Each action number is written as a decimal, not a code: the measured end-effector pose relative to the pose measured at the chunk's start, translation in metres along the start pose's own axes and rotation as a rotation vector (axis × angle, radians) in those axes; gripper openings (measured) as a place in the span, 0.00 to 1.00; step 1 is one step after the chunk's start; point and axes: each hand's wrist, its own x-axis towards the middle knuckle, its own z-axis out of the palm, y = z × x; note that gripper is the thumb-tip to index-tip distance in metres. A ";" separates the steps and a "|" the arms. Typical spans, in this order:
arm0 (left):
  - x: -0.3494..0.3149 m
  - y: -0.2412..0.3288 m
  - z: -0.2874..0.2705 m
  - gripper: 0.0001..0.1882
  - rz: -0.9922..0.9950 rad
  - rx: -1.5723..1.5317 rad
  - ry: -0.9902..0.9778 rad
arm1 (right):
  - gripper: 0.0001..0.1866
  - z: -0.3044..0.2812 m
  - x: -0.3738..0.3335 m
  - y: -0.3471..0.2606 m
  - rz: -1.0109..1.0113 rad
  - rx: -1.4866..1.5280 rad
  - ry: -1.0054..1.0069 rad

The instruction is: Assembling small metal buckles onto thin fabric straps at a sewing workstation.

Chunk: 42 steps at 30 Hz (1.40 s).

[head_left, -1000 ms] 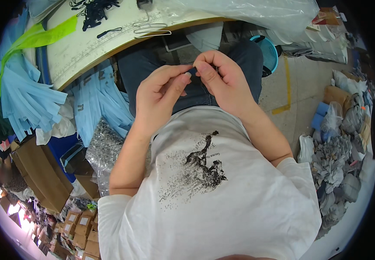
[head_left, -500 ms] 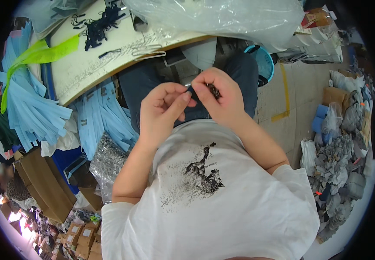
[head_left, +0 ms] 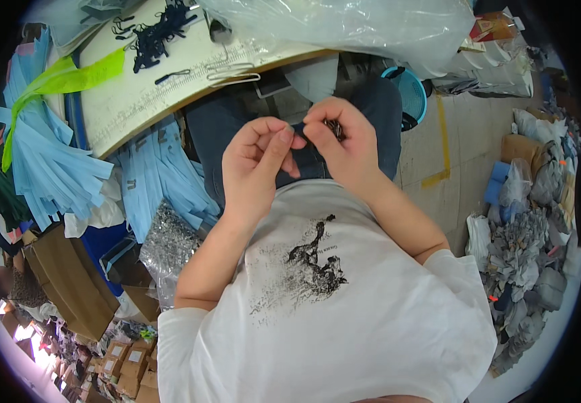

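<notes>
Head view: left hand [head_left: 255, 161] and right hand [head_left: 347, 151] are pinching a dark strip [head_left: 298, 127] at upper centre, apparently steadying it. The right is also cupping brown bits [head_left: 334, 128], probably against spilling.

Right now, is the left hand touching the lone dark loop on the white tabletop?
Apart. The head view shows a plain gap: dark trousers and bare white tabletop lie between the left hand and the dark loop.
</notes>
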 end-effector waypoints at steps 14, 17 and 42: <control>-0.001 -0.013 -0.006 0.07 0.212 0.080 -0.066 | 0.08 -0.015 0.005 -0.003 0.585 0.563 -0.227; -0.001 -0.008 -0.003 0.08 0.143 -0.028 -0.036 | 0.07 -0.008 0.002 -0.002 0.404 0.372 -0.151; 0.003 -0.003 -0.010 0.09 0.090 0.139 -0.087 | 0.09 -0.006 0.010 -0.006 0.326 0.245 -0.129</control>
